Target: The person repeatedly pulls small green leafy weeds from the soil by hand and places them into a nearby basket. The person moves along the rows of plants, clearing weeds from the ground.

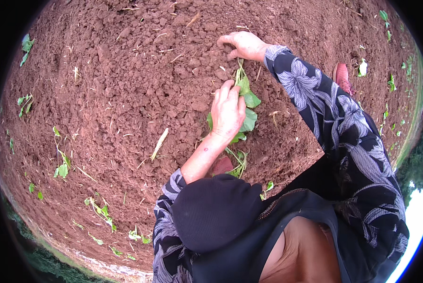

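Observation:
My left hand [229, 109] lies palm down over a leafy green vine cutting [249, 99], its fingertips at the stem and upper leaves; whether they pinch the stem is hidden. Beyond it, my right hand [245, 46] reaches down to the reddish-brown soil [144, 70] at the upper end of the stem. Its fingers are spread and curved, with the thumb near the stem and nothing visible between them. More green stems [241, 162] lie below my left wrist, beside a reddish shoe tip [222, 165].
Several leafy cuttings [63, 168] lie scattered on the soil at the left, with more at the right, including a pale-leaved one [363, 67]. A dry stalk piece [159, 144] lies left of my forearm. A red shoe [342, 78] rests beyond my right sleeve.

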`<act>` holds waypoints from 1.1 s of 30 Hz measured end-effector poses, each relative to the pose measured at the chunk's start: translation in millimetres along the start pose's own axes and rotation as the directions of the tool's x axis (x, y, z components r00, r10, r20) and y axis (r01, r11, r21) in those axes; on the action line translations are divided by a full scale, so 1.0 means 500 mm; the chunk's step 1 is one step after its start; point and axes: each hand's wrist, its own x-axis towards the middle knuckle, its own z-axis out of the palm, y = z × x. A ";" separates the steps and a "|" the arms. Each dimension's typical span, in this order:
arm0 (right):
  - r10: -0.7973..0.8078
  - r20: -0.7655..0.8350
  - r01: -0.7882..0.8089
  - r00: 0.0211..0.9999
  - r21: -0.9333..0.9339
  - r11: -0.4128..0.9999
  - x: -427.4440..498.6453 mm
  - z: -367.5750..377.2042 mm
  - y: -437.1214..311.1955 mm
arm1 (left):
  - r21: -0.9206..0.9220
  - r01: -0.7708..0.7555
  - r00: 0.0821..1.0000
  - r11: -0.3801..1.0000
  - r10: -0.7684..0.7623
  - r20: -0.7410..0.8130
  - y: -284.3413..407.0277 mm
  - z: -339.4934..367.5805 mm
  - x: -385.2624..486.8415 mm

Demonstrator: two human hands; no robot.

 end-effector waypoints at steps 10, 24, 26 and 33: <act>0.190 -0.016 -0.185 0.982 0.172 0.968 -0.150 -0.229 0.067 | 0.531 -0.111 0.826 0.840 -0.219 0.520 -0.097 -0.084 0.305; 0.850 -0.216 -0.856 0.480 0.097 0.508 -1.100 -0.153 0.325 | 0.473 0.164 0.452 0.866 -0.492 0.744 -0.082 0.006 0.375; 0.840 -0.254 -0.824 0.480 0.199 0.531 -1.047 -0.152 0.417 | 0.531 0.194 0.399 0.825 -0.561 0.725 -0.075 -0.018 0.381; 0.869 -0.447 -0.657 0.213 0.593 0.466 -0.861 -0.199 0.829 | 0.755 -0.525 0.506 0.393 -0.569 0.649 0.104 0.050 0.440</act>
